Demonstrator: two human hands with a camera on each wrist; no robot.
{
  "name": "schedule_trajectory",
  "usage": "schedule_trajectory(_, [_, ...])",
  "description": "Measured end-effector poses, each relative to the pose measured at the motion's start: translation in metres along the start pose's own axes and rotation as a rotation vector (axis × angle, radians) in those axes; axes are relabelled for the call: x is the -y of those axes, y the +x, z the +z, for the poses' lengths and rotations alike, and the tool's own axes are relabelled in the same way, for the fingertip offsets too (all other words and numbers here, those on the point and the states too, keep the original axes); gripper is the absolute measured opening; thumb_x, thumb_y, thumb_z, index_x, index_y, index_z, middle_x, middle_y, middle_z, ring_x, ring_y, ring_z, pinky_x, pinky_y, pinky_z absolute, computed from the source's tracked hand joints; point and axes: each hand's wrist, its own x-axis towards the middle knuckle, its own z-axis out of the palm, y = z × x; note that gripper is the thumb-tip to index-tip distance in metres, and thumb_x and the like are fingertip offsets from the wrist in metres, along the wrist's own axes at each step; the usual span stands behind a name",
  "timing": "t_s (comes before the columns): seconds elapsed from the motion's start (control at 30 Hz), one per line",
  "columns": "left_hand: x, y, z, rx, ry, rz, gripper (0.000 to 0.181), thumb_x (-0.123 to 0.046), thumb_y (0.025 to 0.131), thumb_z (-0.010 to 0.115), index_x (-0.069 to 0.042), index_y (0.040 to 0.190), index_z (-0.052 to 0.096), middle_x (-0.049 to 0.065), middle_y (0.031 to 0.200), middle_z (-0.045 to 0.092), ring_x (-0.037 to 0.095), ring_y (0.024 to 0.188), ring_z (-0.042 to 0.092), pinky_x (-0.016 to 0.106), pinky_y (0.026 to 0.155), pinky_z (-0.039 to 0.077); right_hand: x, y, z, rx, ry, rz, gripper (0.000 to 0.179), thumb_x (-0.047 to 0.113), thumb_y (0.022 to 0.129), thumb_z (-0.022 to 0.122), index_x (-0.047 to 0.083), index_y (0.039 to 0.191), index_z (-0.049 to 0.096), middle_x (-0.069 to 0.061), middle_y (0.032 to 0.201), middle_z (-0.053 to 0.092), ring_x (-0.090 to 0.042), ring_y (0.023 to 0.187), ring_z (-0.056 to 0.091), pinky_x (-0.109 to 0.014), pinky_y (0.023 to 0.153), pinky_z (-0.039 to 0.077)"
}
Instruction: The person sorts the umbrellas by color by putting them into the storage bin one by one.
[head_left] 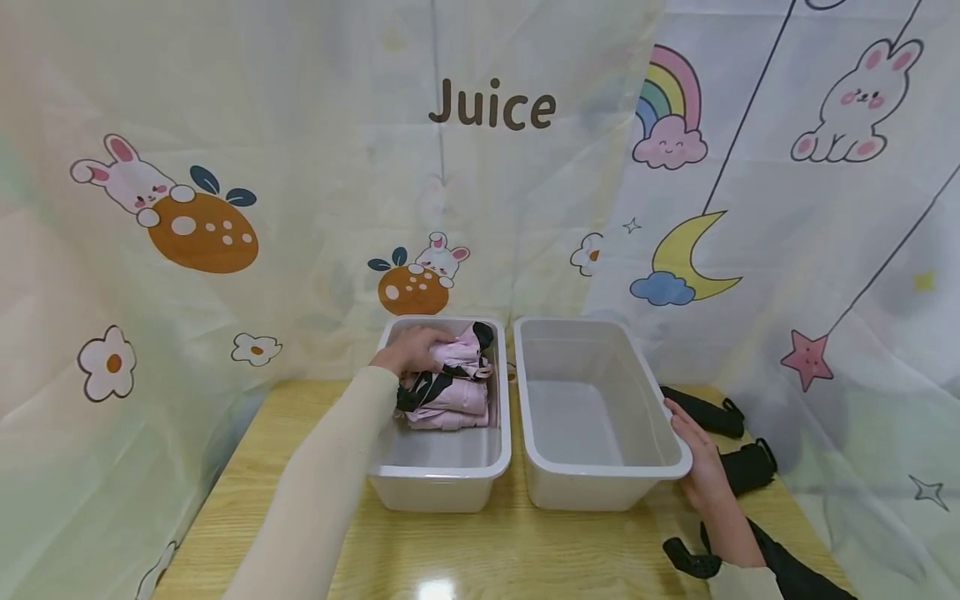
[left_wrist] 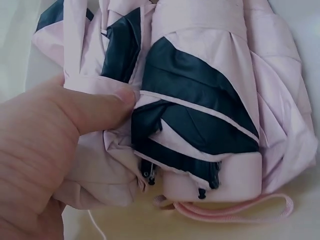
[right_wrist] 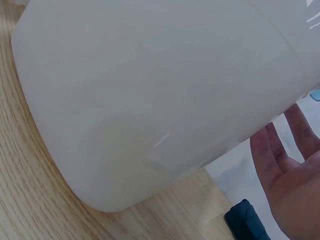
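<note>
In the left white bin (head_left: 431, 490) lie several pink-and-black folding umbrellas, rolled up and side by side. My left hand (head_left: 414, 350) reaches into this bin and grips the farthest pink umbrella (head_left: 467, 354), its thumb (left_wrist: 102, 110) across the fabric; the other fingers are hidden behind it. Beside it lies another pink umbrella (left_wrist: 200, 125) with a pink handle end and a cord loop (left_wrist: 245, 217). My right hand (head_left: 705, 462) rests with extended fingers against the outer right side of the second white bin (head_left: 581, 487), which holds nothing.
Black folded umbrellas lie right of the second bin: one at the back (head_left: 708, 412), one behind my right hand (head_left: 750, 467), and one near the front (head_left: 795, 567). Both bins stand on a wooden table (head_left: 420, 550). A printed curtain (head_left: 315, 167) hangs behind.
</note>
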Motion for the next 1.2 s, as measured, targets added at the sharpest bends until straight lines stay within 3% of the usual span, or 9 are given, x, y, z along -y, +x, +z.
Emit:
schedule_trajectory(0.13, [-0.005,-0.004,-0.002,-0.010,0.010,0.006,0.057,-0.015,0.080,0.077,-0.021,0.135,0.061,0.003,0.134,0.057,0.026,0.119,0.048,0.044,0.105,0.035,0.002,-0.003,0.000,0.003,0.002,0.006,0.048,0.019,0.106,0.038,0.013,0.153,0.032,0.014,0.132,0.056,-0.006,0.113,0.057,-0.027,0.087,0.051])
schedule_trajectory(0.27, [-0.011,-0.006,-0.016,-0.074,0.070,0.030,0.048,-0.015,0.082,0.074,-0.017,0.130,0.064,0.003,0.127,0.062,0.026,0.117,0.052,0.043,0.103,0.038,0.005,-0.002,-0.001,0.010,0.019,-0.006,0.047,0.019,0.106,0.039,0.014,0.153,0.032,0.013,0.134,0.055,-0.007,0.114,0.057,-0.028,0.088,0.051])
schedule_trajectory(0.43, [-0.021,-0.021,-0.046,-0.117,-0.080,0.031,0.037,-0.011,0.092,0.061,-0.010,0.128,0.065,0.009,0.126,0.062,0.028,0.117,0.054,0.044,0.099,0.042,0.008,-0.002,-0.003,0.000,0.050,-0.021,0.048,0.018,0.106,0.039,0.012,0.153,0.031,0.012,0.133,0.056,-0.007,0.113,0.057,-0.027,0.087,0.051])
schedule_trajectory(0.63, [-0.014,-0.061,-0.069,-0.199,-0.238,0.053,0.039,-0.017,0.094,0.062,-0.006,0.131,0.061,0.011,0.134,0.054,0.030,0.126,0.044,0.048,0.104,0.036,0.009,-0.004,-0.006,-0.025,0.044,0.006,0.047,0.019,0.106,0.041,0.015,0.152,0.034,0.014,0.131,0.056,-0.006,0.112,0.057,-0.027,0.086,0.051])
schedule_trajectory(0.87, [-0.001,-0.116,-0.057,-0.264,-0.432,0.057,0.044,-0.012,0.095,0.062,0.000,0.136,0.053,0.019,0.140,0.048,0.037,0.132,0.038,0.056,0.105,0.031,0.005,-0.010,-0.010,-0.018,-0.007,0.027,0.049,0.021,0.106,0.041,0.014,0.153,0.031,0.015,0.130,0.057,-0.006,0.109,0.058,-0.026,0.083,0.052])
schedule_trajectory(1.0, [0.009,-0.140,-0.042,-0.229,-0.541,-0.043,0.053,-0.015,0.097,0.061,-0.002,0.145,0.042,0.019,0.148,0.038,0.040,0.135,0.032,0.057,0.107,0.028,0.001,-0.007,-0.006,-0.012,-0.010,0.036,0.049,0.021,0.106,0.040,0.014,0.154,0.030,0.016,0.130,0.056,-0.006,0.110,0.057,-0.025,0.084,0.052])
schedule_trajectory(1.13, [0.014,-0.159,-0.022,-0.172,-0.670,-0.155,0.061,-0.025,0.098,0.060,-0.011,0.151,0.034,0.019,0.153,0.028,0.042,0.138,0.024,0.062,0.105,0.027,0.000,-0.004,-0.003,-0.017,-0.026,0.050,0.051,0.023,0.105,0.042,0.014,0.154,0.030,0.017,0.130,0.056,-0.004,0.111,0.056,-0.024,0.084,0.051])
schedule_trajectory(1.2, [0.015,-0.166,-0.011,-0.167,-0.723,-0.175,0.061,-0.029,0.098,0.059,-0.014,0.152,0.033,0.020,0.153,0.026,0.043,0.138,0.024,0.062,0.102,0.031,0.001,-0.002,-0.002,-0.021,-0.028,0.051,0.051,0.024,0.105,0.042,0.015,0.154,0.030,0.018,0.130,0.055,-0.004,0.111,0.056,-0.024,0.084,0.051])
